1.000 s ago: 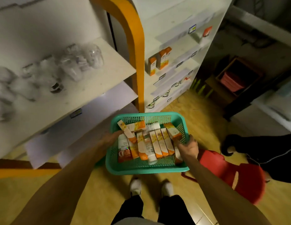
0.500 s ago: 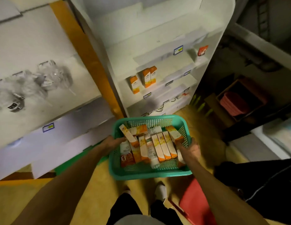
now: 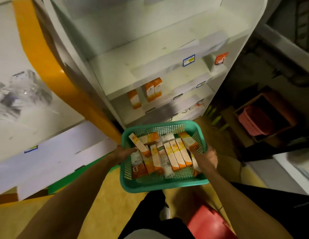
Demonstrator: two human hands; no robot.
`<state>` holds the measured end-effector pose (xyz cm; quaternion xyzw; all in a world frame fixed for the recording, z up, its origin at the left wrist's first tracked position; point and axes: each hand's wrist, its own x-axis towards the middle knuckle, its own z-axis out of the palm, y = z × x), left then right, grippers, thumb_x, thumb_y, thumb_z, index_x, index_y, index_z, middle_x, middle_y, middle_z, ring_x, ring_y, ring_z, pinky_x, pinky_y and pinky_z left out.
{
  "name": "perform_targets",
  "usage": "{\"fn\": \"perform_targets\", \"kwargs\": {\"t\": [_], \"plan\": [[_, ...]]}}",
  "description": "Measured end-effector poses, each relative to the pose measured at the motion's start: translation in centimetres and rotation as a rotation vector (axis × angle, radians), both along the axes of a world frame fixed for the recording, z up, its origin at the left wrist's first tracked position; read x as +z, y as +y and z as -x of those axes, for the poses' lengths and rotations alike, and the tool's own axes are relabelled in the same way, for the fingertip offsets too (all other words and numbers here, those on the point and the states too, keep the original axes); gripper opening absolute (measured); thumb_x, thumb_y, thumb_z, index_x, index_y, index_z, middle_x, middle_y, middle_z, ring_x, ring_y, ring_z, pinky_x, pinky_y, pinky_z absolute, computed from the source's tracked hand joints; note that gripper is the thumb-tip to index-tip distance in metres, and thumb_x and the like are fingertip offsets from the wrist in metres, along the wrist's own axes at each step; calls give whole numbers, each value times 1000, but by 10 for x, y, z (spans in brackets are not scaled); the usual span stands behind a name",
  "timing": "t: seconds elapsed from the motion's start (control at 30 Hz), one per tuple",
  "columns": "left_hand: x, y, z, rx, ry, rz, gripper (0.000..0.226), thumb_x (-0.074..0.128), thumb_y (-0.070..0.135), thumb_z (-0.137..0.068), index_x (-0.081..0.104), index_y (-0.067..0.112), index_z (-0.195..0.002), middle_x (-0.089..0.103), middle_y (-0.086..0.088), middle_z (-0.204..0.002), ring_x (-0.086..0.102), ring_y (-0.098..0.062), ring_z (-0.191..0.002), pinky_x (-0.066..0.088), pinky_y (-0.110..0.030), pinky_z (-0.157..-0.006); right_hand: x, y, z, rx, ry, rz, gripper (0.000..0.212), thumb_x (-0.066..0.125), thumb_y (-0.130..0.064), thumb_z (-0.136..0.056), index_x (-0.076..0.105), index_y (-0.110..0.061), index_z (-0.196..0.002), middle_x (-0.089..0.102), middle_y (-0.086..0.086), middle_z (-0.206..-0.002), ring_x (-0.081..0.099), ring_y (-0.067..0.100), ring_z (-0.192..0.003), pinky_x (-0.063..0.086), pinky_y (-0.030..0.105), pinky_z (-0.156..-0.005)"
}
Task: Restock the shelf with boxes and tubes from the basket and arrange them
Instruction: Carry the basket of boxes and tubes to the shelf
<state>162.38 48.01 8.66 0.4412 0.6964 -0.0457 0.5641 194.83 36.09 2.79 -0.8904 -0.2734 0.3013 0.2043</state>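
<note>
Outstretched, left hand (image 3: 123, 152) and right hand (image 3: 207, 156) gripping basket (image 3: 164, 184) sides.

Clear items at nine o'clock (image 3: 20, 94) smeared by motion blur, unidentifiable. Shelf price labels (image 3: 188, 60) too small to read. Red stool (image 3: 207, 223) at five o'clock cut by bottom edge (legs hide part).

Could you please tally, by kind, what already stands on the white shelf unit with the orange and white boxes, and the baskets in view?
Orange and white boxes standing on the shelf: 3
Green basket: 1
Pink basket: 1
Total: 5
</note>
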Motion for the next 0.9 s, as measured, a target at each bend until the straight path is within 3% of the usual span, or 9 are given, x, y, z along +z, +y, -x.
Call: {"fn": "perform_targets", "kwargs": {"t": [0.2,0.3,0.43,0.5,0.57,0.63,0.73,0.83,0.9], "plan": [[-13,32,-37,40,-23,-5,42,68,39,-92,63,11,-122,70,-13,-114,68,-29,-94,60,-40,-73,-28,44,-39,26,-5,17,88,69,-66,-77,42,-14,-144,54,14,-132,57,33,-116,51,39,-88],[-17,41,-61,62,-69,21,37,63,29,-97,56,6,-126,65,-10,-112,64,-22,-89,54,-30,-60,-39,61,-61,63,-20,58,89,67,-68,-79,39,-15,-145,54,14,-131,56,33,-117,52,44,-93],[-12,47,-102,109,-108,-4,27,56,14,-101,44,19,-125,57,-9,-123,59,-32,-111,49,-34,-78,-60,82,-94,107,-21,81,88,68,-65,-79,37,-18,-147,54,14,-130,56,33,-116,51,42,-90],[-24,51,-120,118,-77,-17,30,55,13,-101,45,14,-129,56,-10,-123,59,-37,-118,47,-36,-80,-76,92,-112,117,-7,86,87,68,-63,-81,37,-18,-148,53,15,-132,55,34,-119,50,44,-92],[-46,54,-140,121,-15,-21,35,59,13,-99,48,2,-130,61,-17,-122,66,-34,-99,50,-35,-74,-95,106,-132,130,5,68,83,70,-59,-81,41,-16,-146,56,16,-132,57,35,-117,51,43,-91],[-75,63,-158,108,19,-13,27,63,14,-97,48,6,-119,62,-14,-116,64,-23,-83,53,-40,-72,-125,119,-153,153,27,32,79,73,-55,-81,45,-14,-143,59,16,-130,60,35,-113,51,38,-86],[-131,70,-176,118,64,94,60,78,45,-79,48,13,-120,63,-10,-111,64,-32,-97,52,-44,-75,-173,132,-183,122,91,12,75,76,-57,-77,53,-15,-134,64,12,-122,63,33,-108,53,38,-85],[-206,75,-187,102,44,184,47,76,43,-81,51,17,-112,66,-12,-105,62,-31,-90,47,-35,-73,-245,133,-215,65,160,24,83,67,-78,-66,56,-21,-127,68,7,-112,66,31,-100,57,47,-84],[-255,79,-197,74,41,229,59,76,49,-74,52,14,-115,68,-14,-109,63,-28,-87,47,-32,-69,-295,132,-233,52,124,62,80,62,-80,-68,58,-21,-122,67,6,-107,65,28,-94,56,42,-79]]}}
